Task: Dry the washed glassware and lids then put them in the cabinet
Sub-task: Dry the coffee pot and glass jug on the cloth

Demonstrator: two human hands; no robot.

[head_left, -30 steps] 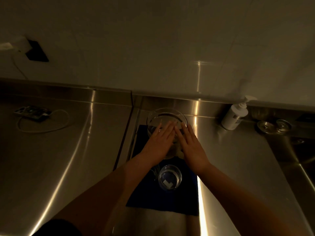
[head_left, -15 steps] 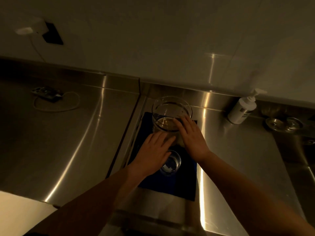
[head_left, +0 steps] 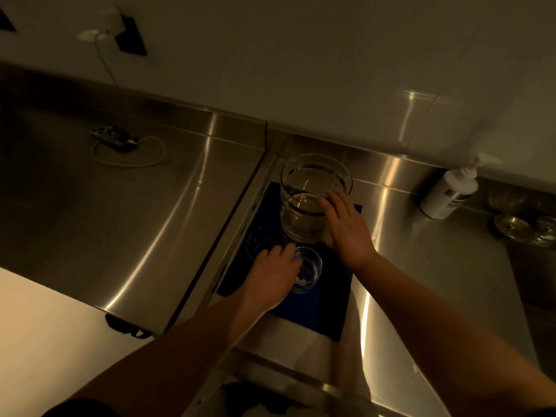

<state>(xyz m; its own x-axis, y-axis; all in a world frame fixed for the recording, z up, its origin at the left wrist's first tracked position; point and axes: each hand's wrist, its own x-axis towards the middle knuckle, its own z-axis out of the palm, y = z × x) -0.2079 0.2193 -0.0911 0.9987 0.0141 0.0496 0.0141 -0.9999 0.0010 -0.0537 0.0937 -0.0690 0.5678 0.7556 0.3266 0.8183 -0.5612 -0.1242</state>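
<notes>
**Both hands on the glassware, dim light**

On the steel table (head_left: 150, 236) a dark blue cloth (head_left: 310, 311) carries a tall glass jar (head_left: 313, 188) and, nearer the person, a small glass bowl (head_left: 310, 270). The right hand (head_left: 349, 227) lies with straight fingers against the jar's near side. The left hand (head_left: 272, 276) rests over the bowl's left rim, fingers loosely bent; whether it grips, I cannot tell. A soap dispenser (head_left: 451, 191) stands to the right.

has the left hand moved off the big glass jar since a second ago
Yes. The left hand pulled back from the big glass jar toward the small glass.
</notes>
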